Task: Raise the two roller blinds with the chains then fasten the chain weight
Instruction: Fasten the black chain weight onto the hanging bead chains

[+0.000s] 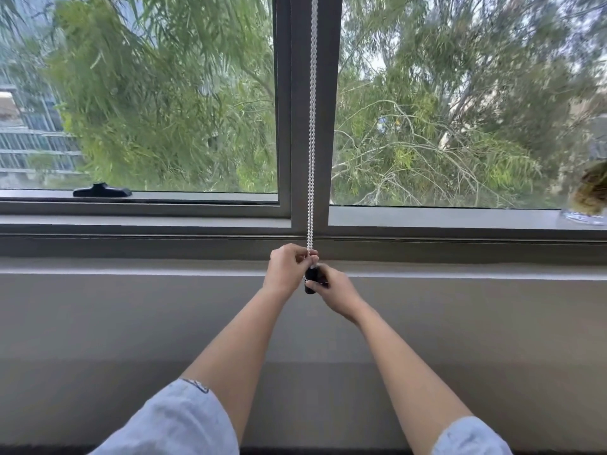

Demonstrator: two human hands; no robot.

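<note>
Head view: left hand (289,267) pinches the white bead chain (311,126) just above the black chain weight (310,283), which the right hand (335,292) grips directly below, both over the sill. Risk: beads slipping through the left pinch could slacken the chain, so the weight misaligns and fails to fasten.

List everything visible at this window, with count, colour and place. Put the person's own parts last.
bead chain: two strands, white, hanging down the central mullion
chain weight: one, black, at the chain's lower end, between the hands
window frame: one, grey, two panes split by the mullion
window handle: one, black, bottom of the left pane
plant: one, brownish, right end of the sill
trees: green, outside
left hand: pinching the chain
right hand: gripping the weight
sleeves: two, light blue, pushed up the forearms
</note>
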